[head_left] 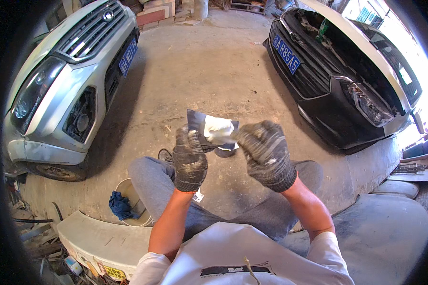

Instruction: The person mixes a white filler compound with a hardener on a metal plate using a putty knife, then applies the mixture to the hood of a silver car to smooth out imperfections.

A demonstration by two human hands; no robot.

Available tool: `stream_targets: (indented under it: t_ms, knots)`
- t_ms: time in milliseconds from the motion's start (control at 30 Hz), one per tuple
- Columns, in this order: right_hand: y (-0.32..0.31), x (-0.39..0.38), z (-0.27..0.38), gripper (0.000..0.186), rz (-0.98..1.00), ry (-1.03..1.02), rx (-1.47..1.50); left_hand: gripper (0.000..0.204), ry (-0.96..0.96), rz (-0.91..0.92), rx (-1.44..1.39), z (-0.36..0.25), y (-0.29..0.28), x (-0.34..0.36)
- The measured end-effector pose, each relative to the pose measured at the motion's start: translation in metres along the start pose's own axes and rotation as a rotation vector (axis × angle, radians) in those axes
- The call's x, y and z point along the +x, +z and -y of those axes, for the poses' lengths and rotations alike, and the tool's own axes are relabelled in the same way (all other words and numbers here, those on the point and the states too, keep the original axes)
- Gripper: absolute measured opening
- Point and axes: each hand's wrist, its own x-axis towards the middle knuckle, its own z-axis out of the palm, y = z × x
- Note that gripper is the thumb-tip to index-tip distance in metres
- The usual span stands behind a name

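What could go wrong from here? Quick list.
1. The white paste-like mass is heaped on the dark flat sheet in the left hand; if that tilts, some might drop onto the floor or grey trousers.
2. The blurred right hand is close to the sheet's right edge; a knock could shift the sheet.
3. The bucket sits beside the left leg; a leg shift might bump it.
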Motion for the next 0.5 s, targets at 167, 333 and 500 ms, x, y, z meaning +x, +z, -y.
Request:
stream_targets:
  t_ms: [167, 333, 500]
  knots:
    - [0.005, -0.001, -0.004, 0.041, -0.063, 0.017, -0.078, 0.031, -0.225, 0.052, -0.296, -0.018, -0.009, 0.003]
    - [0.007, 0.0, 0.001, 0.045, -0.174, 0.048, -0.062, 0.019, -0.151, 0.019, -0.252, -0.023, -0.013, 0.01]
    - [-0.001, 0.004, -0.004, 0.044, -0.161, -0.001, 0.04, 0.019, -0.258, 0.08, -0.45, -0.024, -0.016, 0.009]
